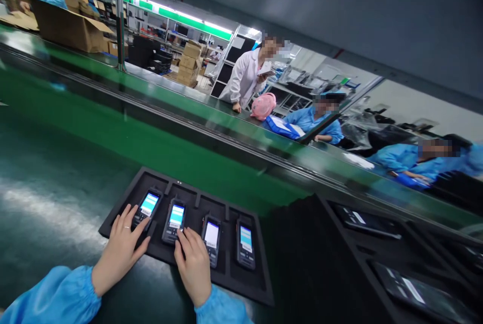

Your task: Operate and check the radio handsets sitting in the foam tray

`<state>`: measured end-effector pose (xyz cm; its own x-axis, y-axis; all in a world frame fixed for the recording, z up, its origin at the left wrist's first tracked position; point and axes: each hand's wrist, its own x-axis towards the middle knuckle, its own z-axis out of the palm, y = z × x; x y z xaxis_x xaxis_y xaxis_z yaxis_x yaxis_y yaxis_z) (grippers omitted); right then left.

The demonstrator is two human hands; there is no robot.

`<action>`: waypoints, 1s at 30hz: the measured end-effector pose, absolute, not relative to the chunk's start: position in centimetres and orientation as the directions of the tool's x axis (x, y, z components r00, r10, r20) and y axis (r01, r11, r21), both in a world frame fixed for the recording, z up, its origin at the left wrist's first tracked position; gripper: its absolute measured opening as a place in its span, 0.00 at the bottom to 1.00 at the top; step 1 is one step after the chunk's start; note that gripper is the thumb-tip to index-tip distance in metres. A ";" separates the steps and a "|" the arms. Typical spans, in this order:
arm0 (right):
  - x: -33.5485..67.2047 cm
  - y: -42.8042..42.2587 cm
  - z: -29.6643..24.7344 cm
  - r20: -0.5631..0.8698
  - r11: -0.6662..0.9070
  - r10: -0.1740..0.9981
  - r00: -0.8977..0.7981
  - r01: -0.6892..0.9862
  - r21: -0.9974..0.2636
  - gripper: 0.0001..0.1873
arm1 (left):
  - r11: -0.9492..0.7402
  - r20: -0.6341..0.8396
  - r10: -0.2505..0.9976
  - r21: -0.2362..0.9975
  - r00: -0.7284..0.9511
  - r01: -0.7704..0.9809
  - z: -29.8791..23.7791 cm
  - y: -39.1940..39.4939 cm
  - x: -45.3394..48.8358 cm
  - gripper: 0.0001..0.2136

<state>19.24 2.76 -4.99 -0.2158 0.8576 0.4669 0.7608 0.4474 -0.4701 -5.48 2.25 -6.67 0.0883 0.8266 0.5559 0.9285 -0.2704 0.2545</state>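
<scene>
A black foam tray (pixel 260 279) lies tilted across my view on the green bench, with several handheld devices in its slots, their screens lit. My left hand (pixel 123 243) rests with spread fingers over the lower part of the leftmost handheld device (pixel 150 204). At the second handheld device (pixel 176 216), the fingertips of my right hand (pixel 194 261) touch its lower right side, by the keys. Further right sit a handheld device with a mostly white screen (pixel 212 236) and another with a blue screen (pixel 246 241). Both my sleeves are light blue.
At right, a stack of black foam trays (pixel 313 258) holds dark devices (pixel 368 221). Behind the bench runs a metal-edged conveyor line (pixel 181 112). Across it are several co-workers, a pink bag (pixel 263 106) and a cardboard box (pixel 70 27). A grey shelf (pixel 339 7) hangs overhead.
</scene>
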 end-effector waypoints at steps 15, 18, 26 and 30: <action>19.0 2.8 -5.8 0.510 0.453 0.837 -0.201 0.777 -0.437 0.22 | -0.256 0.546 0.833 0.230 0.093 0.939 -6.4 2.1 -5.4 0.17; 18.9 2.7 -5.6 0.526 0.459 0.826 -0.202 0.782 -0.422 0.22 | -0.258 0.553 0.826 0.199 0.109 0.945 -6.2 2.0 -5.4 0.17; 19.0 2.9 -5.3 0.597 0.497 0.772 -0.218 0.793 -0.353 0.20 | -0.266 0.574 0.809 0.165 0.127 0.950 -6.0 2.0 -5.2 0.16; 18.9 3.0 -5.2 0.615 0.502 0.756 -0.224 0.802 -0.325 0.19 | -0.255 0.569 0.815 0.173 0.115 0.951 -6.1 2.0 -5.2 0.16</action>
